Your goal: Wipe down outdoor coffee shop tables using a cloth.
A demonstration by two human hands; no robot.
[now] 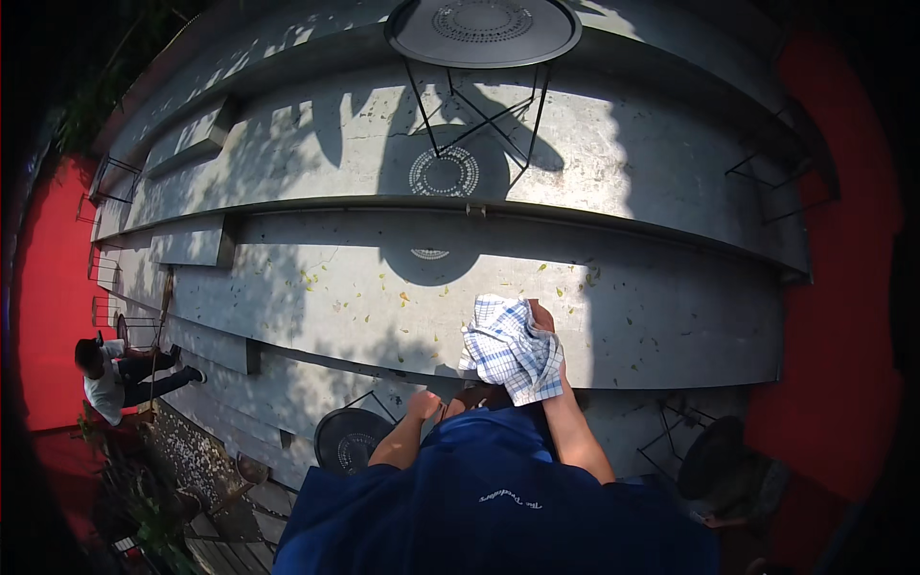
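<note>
A blue-and-white checked cloth (512,348) is draped over my right hand (544,316), which is mostly hidden behind it; a part shows at the cloth's upper right edge. Beside my waist, to the left of the cloth, is my left hand (424,405), its fingers curled in, and whether something lies inside them is unclear. Below both hands runs a concrete step (345,316) scattered with small yellow-green leaves. On a higher step ahead stands a round black metal tray table (481,32) with crossed thin legs, its dotted shadow falling on the steps.
More black round tables stand at lower left (352,440) and lower right (711,456). Concrete blocks (194,241) sit on the steps at the left. Another person (108,381) with a long-handled tool is at the far left. Red flooring (834,287) borders the steps.
</note>
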